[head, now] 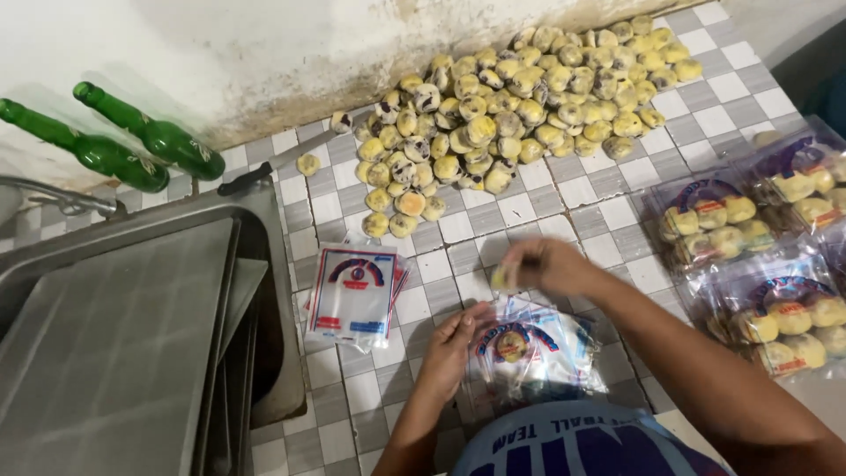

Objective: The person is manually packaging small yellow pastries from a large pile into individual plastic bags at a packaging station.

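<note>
My left hand (pixel 452 348) grips the open edge of a clear printed plastic bag (pixel 538 353) that lies on the tiled counter (pixel 458 229) and has one yellow pastry (pixel 511 345) inside. Just above the bag, my right hand (pixel 546 264) pinches another small yellow pastry (pixel 504 278) between its fingertips. A big heap of yellow pastries (pixel 520 97), some with dark spots, covers the far part of the counter.
A stack of empty printed bags (pixel 352 295) lies left of my hands. Filled pastry bags (pixel 758 256) sit at the right edge. A knife (pixel 264 169) lies near the heap. Two green bottles (pixel 123 141) lean by the wall above a steel sink holding trays (pixel 115 344).
</note>
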